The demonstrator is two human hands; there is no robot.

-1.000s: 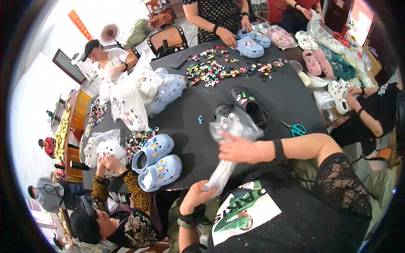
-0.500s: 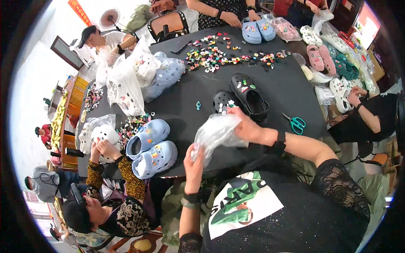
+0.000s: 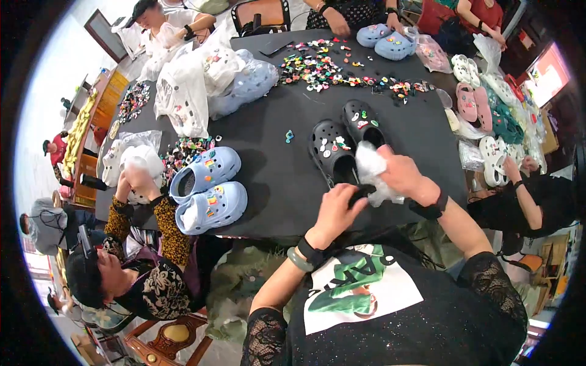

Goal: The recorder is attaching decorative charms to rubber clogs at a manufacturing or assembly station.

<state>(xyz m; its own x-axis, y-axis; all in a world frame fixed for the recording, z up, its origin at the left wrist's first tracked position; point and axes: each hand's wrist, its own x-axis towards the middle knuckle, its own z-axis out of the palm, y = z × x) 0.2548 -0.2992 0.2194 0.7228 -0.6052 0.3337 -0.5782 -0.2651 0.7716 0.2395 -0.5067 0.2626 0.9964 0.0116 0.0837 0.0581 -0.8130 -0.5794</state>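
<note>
Two black clogs with colourful charms stand side by side on the black table, toes pointing away from me. My left hand point(image 3: 337, 210) is closed on the heel strap of the left-hand black clog point(image 3: 323, 139). Crumpled clear plastic point(image 3: 370, 163) is bunched in my right hand point(image 3: 404, 173), just above the heel of the same clog. The right-hand black clog point(image 3: 355, 111) stands slightly farther off, its heel partly hidden by the plastic and my right hand. A small teal charm point(image 3: 289, 136) lies on the table to the left of the clogs.
Light blue clogs point(image 3: 213, 204) stand to the left, near a co-worker's hands point(image 3: 135, 183) at a white clog. Loose charms point(image 3: 317, 64) spread across the far side. Bagged clogs point(image 3: 183, 91) sit far left; pink clogs point(image 3: 467, 102) and other pairs line the right.
The plastic, stretched between both my hands before, is now bunched in my right hand at the left-hand clog. My left hand has moved right onto that clog's strap. The clog has shifted nearer me.
</note>
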